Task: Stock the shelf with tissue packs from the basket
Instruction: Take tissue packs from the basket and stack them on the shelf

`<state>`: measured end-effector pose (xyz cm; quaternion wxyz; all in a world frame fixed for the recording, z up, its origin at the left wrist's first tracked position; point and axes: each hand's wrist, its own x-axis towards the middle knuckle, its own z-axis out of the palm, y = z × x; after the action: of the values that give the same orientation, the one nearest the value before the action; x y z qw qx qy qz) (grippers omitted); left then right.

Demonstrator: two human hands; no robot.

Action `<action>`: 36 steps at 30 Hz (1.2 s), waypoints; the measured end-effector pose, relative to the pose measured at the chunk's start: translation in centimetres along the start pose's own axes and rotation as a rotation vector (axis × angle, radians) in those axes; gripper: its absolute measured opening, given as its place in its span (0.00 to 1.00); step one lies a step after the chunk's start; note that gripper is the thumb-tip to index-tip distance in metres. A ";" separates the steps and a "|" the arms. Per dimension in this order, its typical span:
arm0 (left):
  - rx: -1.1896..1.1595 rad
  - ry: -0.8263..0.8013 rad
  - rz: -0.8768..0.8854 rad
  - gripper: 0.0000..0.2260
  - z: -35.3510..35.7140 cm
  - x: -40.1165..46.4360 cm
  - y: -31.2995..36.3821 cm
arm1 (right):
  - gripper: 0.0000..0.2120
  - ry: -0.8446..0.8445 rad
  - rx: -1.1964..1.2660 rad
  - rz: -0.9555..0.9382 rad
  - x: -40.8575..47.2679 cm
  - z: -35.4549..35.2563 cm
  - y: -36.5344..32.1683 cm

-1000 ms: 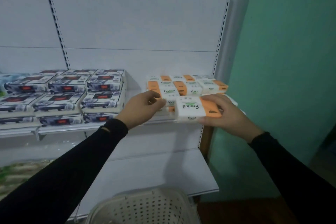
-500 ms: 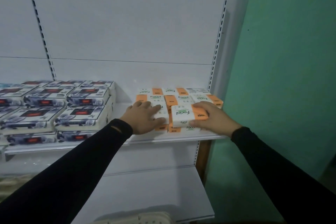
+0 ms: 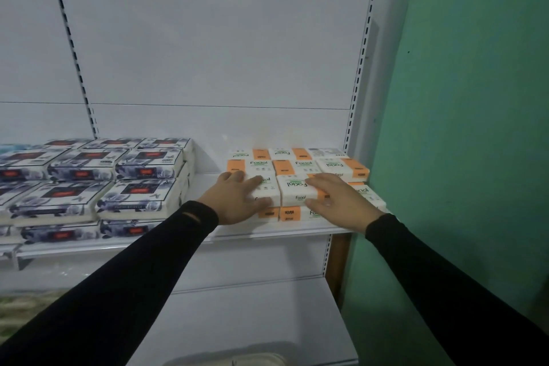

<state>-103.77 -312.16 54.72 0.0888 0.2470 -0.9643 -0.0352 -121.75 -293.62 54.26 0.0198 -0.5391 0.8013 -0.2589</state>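
Orange-and-white "Facial" tissue packs (image 3: 300,165) are stacked in rows at the right end of the white shelf (image 3: 276,230). My right hand (image 3: 338,202) holds one pack (image 3: 295,190) on top of the front row, fingers over its top and thumb on its front face. My left hand (image 3: 234,200) lies flat on the neighbouring front pack (image 3: 266,186), fingers stretched across its top. Only the pale rim of the basket (image 3: 255,359) shows at the bottom edge.
White packs with a blue floral print and red labels (image 3: 139,192) fill the left part of the same shelf in stacks. A lower white shelf (image 3: 237,318) juts out below. A green wall (image 3: 475,142) closes the right side next to the slotted upright (image 3: 358,77).
My right hand has brought the pack forward and set it down on the front row of the stack. My left hand has flattened onto the pack beside it. The view has tilted upward.
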 end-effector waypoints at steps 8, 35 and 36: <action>0.024 0.040 0.028 0.44 0.2 -0.1 -0.2 | 0.32 0.058 -0.135 -0.031 -0.9 0.5 0.0; -0.171 -0.554 -0.070 0.26 26.7 -22.9 -9.8 | 0.24 -0.835 0.098 0.271 -17.7 33.4 0.2; -0.170 -0.619 -0.085 0.26 28.8 -23.4 -10.1 | 0.25 -0.888 0.076 0.311 -17.8 35.2 0.5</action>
<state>-84.27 -309.00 21.73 -0.1901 0.2562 -0.9279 -0.1928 -103.83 -291.70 19.18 0.4189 -0.4700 0.7765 -0.0262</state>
